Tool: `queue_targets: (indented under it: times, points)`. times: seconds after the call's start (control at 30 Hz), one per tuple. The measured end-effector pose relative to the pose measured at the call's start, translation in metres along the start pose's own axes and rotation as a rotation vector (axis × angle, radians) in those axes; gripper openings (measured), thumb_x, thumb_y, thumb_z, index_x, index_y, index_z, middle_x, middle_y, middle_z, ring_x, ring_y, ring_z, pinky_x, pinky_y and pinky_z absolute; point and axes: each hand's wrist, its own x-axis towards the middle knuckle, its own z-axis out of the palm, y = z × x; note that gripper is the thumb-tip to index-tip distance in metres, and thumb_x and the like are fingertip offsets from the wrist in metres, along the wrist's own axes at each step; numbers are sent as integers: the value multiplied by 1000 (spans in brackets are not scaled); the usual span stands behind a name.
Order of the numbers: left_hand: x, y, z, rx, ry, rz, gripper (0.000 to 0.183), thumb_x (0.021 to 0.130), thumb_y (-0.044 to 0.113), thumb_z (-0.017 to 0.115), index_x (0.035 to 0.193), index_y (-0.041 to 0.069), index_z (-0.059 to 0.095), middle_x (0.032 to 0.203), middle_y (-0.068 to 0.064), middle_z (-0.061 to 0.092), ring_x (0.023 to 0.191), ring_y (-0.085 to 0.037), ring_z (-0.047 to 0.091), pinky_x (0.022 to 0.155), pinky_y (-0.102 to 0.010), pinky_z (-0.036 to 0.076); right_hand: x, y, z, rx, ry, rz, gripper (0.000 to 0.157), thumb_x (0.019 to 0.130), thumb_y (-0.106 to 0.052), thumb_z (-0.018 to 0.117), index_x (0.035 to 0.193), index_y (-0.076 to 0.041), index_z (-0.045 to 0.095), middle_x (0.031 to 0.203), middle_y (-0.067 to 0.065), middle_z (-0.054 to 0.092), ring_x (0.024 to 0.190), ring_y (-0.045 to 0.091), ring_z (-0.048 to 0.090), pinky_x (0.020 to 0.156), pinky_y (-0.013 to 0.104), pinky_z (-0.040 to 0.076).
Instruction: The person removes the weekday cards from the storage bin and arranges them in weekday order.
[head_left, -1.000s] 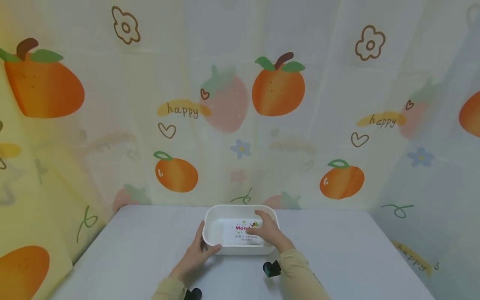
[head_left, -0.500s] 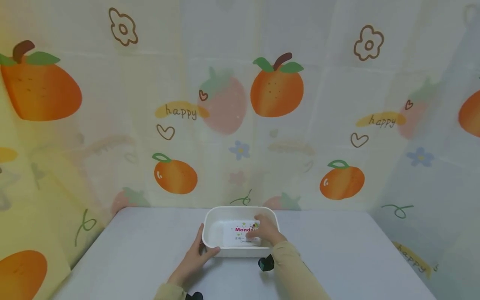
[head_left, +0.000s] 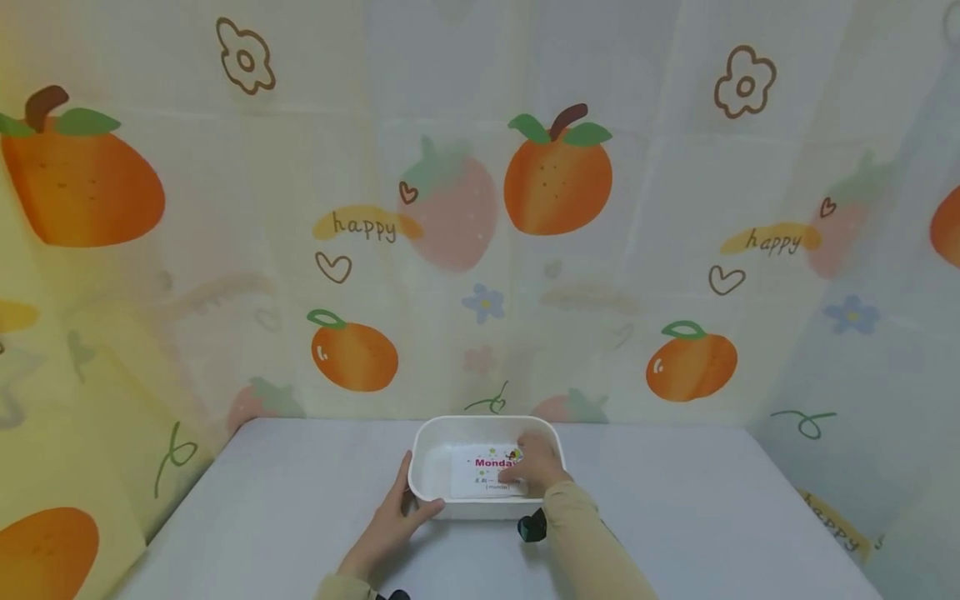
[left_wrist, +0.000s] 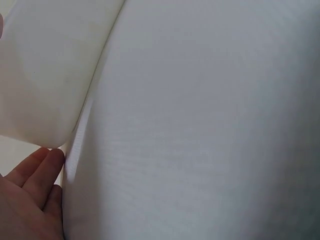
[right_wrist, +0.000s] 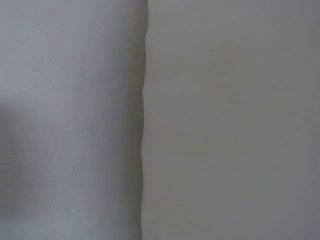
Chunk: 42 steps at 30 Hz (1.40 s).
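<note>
A white rectangular plastic box [head_left: 491,509] stands on the table in the head view. Inside lies a white card [head_left: 468,471] printed "Monday" in red, with a small picture near its upper right corner. My left hand [head_left: 393,508] grips the box's near left corner, thumb at the near rim and fingers along the side. In the left wrist view, fingertips [left_wrist: 54,159] rest against the box's white wall [left_wrist: 50,75]. My right hand [head_left: 538,464] reaches into the box's right side, thumb over the card; its blurred fingers leave me unable to tell whether they hold the card.
The box stands on a white-covered table [head_left: 300,475] near its back edge. Behind it hangs a curtain [head_left: 450,333] printed with oranges, strawberries and "happy". The right wrist view shows only the box's pale wall [right_wrist: 225,120] beside white cloth [right_wrist: 65,120].
My right hand has lowered into the box and covers more of the card's right part. My left hand keeps its place on the box. The head view has shifted slightly.
</note>
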Motion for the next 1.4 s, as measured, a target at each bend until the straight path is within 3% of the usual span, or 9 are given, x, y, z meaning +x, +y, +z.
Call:
queue_targets:
  times: [0.2, 0.4, 0.6, 0.83, 1.1, 1.4]
  points:
    - [-1, 1, 1, 6, 8, -3, 97, 79, 40, 71, 150, 14, 11, 146, -17, 29, 130, -38, 30, 103, -61, 16, 0, 0, 1, -53, -4, 33, 81, 56, -13, 88, 123, 8, 48, 112, 19, 52, 112, 38, 44, 102, 51, 28]
    - [-3, 6, 1, 1, 10, -6, 97, 79, 40, 72, 150, 14, 12, 146, -17, 30, 131, -38, 29, 102, -62, 16, 3, 4, 1, -96, -20, 58, 84, 57, -16, 89, 125, 8, 46, 119, 21, 47, 116, 38, 40, 104, 50, 25]
    - [-3, 8, 3, -2, 1, -19, 97, 79, 39, 72, 150, 13, 12, 147, -17, 28, 131, -38, 28, 102, -62, 16, 2, 5, 0, -69, -1, 73, 81, 53, -12, 89, 120, 9, 48, 111, 18, 48, 111, 37, 42, 103, 50, 28]
    - [-2, 8, 2, -10, 2, -1, 98, 79, 40, 72, 150, 13, 11, 147, -17, 28, 132, -37, 26, 103, -61, 14, -3, 0, 3, 4, 93, 65, 85, 49, -7, 89, 121, 5, 46, 104, 14, 51, 102, 34, 48, 97, 49, 35]
    - [1, 5, 2, -1, 2, -1, 97, 79, 40, 72, 150, 14, 11, 146, -17, 29, 131, -38, 28, 102, -62, 15, -12, -11, -4, 13, 156, -10, 79, 54, 3, 84, 119, 6, 40, 104, 19, 52, 99, 36, 52, 94, 46, 40]
    - [-2, 3, 0, 22, 2, -14, 98, 79, 41, 71, 150, 14, 10, 146, -18, 29, 130, -39, 30, 101, -63, 16, -9, -23, -12, 103, 216, -8, 74, 64, 11, 74, 130, 10, 39, 116, 26, 51, 104, 39, 51, 91, 46, 43]
